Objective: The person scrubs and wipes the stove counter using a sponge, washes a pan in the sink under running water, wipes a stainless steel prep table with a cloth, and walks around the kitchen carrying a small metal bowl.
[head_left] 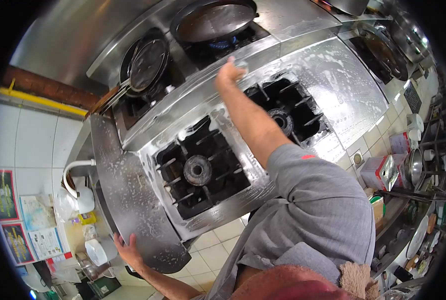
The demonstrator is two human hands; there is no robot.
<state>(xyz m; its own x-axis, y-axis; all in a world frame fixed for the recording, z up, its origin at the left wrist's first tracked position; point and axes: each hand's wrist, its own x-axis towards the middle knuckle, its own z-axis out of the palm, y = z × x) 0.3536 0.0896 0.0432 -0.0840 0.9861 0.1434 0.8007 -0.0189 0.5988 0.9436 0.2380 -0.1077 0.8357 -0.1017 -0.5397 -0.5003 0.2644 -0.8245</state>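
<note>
the right hand (228, 75) seems clamped on a pale scrubbing pad (241, 66) at the far side of the sudsy gas range (228, 213); the pad is probably light, soft and slippery, best gripped across its back. the left hand (130, 253), fingers spread, rests at the steel counter's (128, 192) edge.

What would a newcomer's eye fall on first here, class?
First, the soapy steel stovetop with two black gas burners, filling the middle. Then the wide dark pan over a blue flame, at the top. Just below it, the right hand grips a small pale object.
</note>
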